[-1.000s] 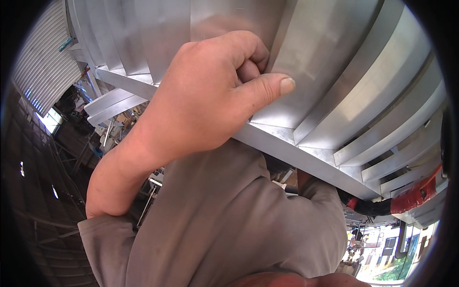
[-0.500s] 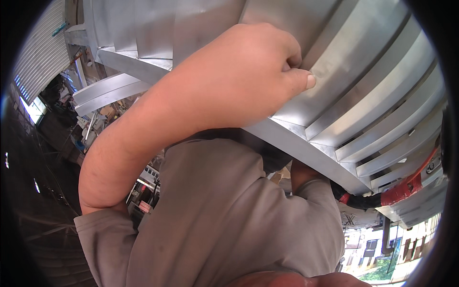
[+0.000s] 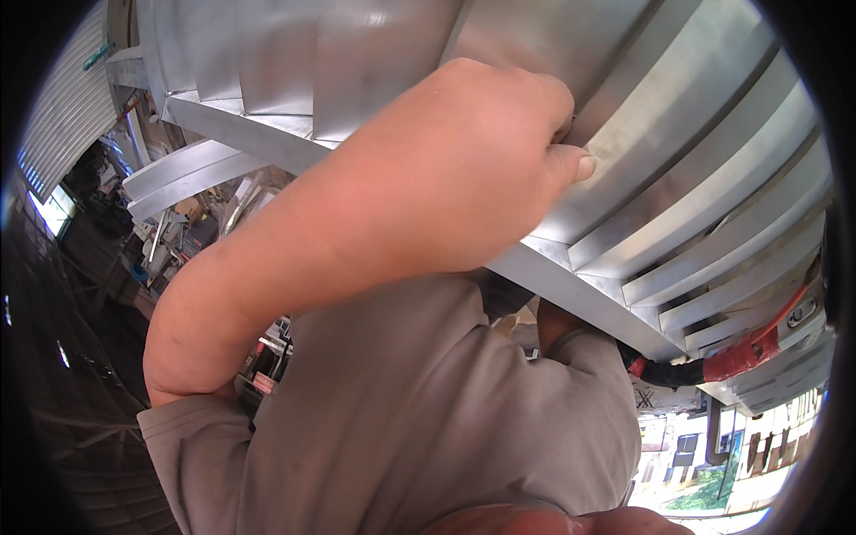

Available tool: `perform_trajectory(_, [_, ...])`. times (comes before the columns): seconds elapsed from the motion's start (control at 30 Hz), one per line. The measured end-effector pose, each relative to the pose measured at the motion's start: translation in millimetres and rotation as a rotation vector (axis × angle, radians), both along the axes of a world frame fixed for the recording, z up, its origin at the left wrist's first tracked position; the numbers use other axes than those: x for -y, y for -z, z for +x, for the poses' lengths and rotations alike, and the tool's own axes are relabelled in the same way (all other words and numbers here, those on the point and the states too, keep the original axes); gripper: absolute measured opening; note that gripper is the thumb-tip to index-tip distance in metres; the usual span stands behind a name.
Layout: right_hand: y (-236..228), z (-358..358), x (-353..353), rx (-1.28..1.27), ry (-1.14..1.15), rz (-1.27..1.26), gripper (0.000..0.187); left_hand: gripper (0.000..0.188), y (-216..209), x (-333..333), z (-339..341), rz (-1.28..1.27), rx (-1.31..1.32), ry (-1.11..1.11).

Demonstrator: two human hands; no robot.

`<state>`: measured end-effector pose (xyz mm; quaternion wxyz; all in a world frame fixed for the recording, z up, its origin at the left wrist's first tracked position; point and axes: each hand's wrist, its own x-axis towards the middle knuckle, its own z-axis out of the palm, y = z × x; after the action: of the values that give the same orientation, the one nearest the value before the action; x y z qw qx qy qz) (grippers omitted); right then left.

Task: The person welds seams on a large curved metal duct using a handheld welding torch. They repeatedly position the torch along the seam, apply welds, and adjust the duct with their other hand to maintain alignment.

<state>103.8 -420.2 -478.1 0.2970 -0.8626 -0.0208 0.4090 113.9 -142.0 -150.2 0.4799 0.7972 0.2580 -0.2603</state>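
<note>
Left hand: fingers curled shut over the edge of a silver ribbed metal panel, thumb tip pressed flat on one of its slats; the panel sits overhead, spanning the top and right of the view, its lower frame edge running down to the right. Left forearm bends back to a grey sleeve. Right hand is mostly hidden under the panel's lower edge; cannot tell whether it grips anything. A red-and-black tool or cable end shows just beside it, under the panel. Risk, as judged: the panel is held at one edge, so it could tip or slide if the grip slackens; the sheet edge could cut the fingers. No containers discernible; the cluttered workshop behind is too small to read.
</note>
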Motion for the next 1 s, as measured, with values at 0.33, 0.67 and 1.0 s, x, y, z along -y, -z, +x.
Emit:
perform_trajectory(0.33, [9.6, -8.7, -1.5, -0.016, 0.083, 0.019, 0.042, 0.025, -7.1, 1.4, 13.2, -0.128, -0.235, -0.08])
perform_trajectory(0.67, [-74.2, -59.1, 52.9, -0.216, 0.12, 0.043, 0.042, 0.032, -27.4, 13.5, 5.0, -0.145, -0.199, -0.352])
perform_trajectory(1.0, [-392.3, 89.4, 135.3, 0.383, 0.408, 0.245, 0.05, 0.031, -77.2, 70.4, -89.5, -0.336, -0.327, -0.067])
